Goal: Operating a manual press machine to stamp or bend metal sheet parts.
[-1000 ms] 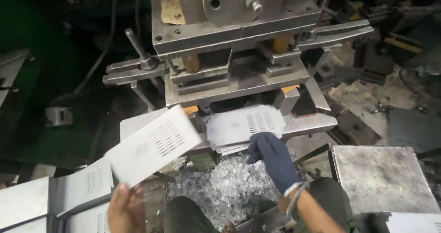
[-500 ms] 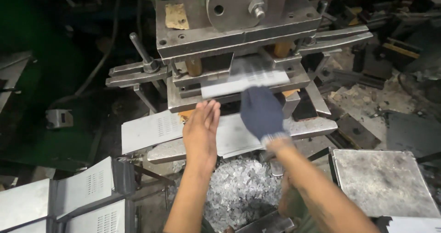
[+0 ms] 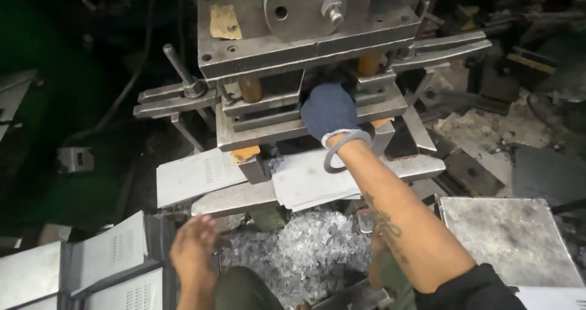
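My right hand [image 3: 329, 111], in a dark blue glove with a metal bangle [image 3: 345, 150] on the wrist, reaches into the gap between the die plates of a steel press [image 3: 305, 47]. Its fingers are hidden inside the gap. Under my forearm, a small stack of perforated grey metal sheets [image 3: 302, 185] lies on the press table. Another perforated sheet [image 3: 195, 175] lies to its left. My bare left hand [image 3: 194, 249] is low at the front with fingers spread and nothing in it, beside the stacked sheets [image 3: 116, 252] at the lower left.
A heap of shiny metal punchings [image 3: 305, 252] lies below the press table. A lever with a rod handle [image 3: 180, 72] sticks out on the press's left. A scuffed steel plate [image 3: 506, 240] sits at the right. Dark scrap and parts [image 3: 519, 72] crowd the floor behind it.
My left hand has drawn back from the press table down to the lower left. My right hand has pushed deeper into the die gap, and the sheet it carried is out of sight.
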